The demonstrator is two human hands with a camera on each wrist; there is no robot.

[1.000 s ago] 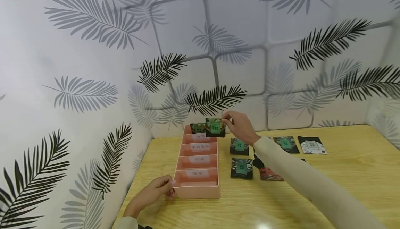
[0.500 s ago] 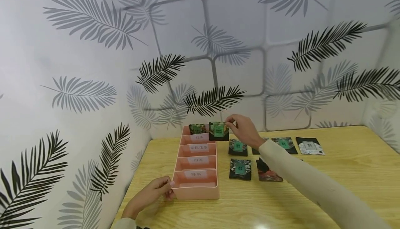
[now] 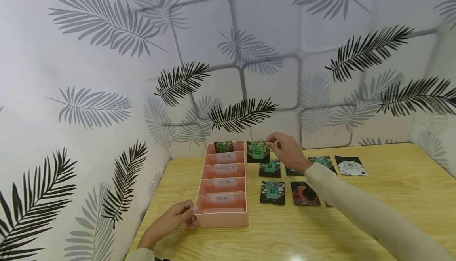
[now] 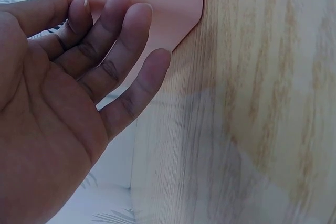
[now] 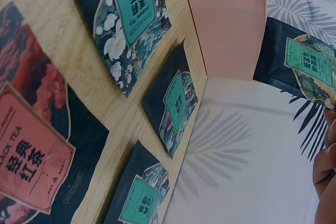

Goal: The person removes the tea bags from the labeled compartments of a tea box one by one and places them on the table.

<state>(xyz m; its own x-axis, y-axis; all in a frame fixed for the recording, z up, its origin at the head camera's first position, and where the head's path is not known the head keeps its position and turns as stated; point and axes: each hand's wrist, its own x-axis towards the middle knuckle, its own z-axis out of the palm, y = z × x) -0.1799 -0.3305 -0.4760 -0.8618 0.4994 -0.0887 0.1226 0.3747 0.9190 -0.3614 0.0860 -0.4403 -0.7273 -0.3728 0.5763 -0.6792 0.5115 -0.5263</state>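
My right hand (image 3: 287, 150) pinches the upper right corner of a tea packet (image 3: 258, 152), dark with a green label. The packet hangs just right of the back of a pink divided box (image 3: 223, 220). In the right wrist view the held packet (image 5: 294, 62) stands off the table, with only a few fingers showing at the right edge. My left hand (image 3: 178, 216) grips the box's front left corner between thumb and fingers. Another green-labelled tea packet (image 3: 223, 147) leans in the box's rearmost compartment. Paper labels (image 3: 227, 168) with Chinese writing mark the other compartments.
Right of the box, several tea packets lie in rows: a floral dark one (image 3: 272, 192), a red one (image 3: 304, 193), a white-and-black one (image 3: 350, 166). My right forearm partly covers some. A leaf-patterned wall (image 3: 199, 35) rises behind the wooden table (image 3: 285, 233).
My right hand has moved right and slightly down with the packet, from over the box's back right edge to beside it. The left hand keeps its hold on the corner.
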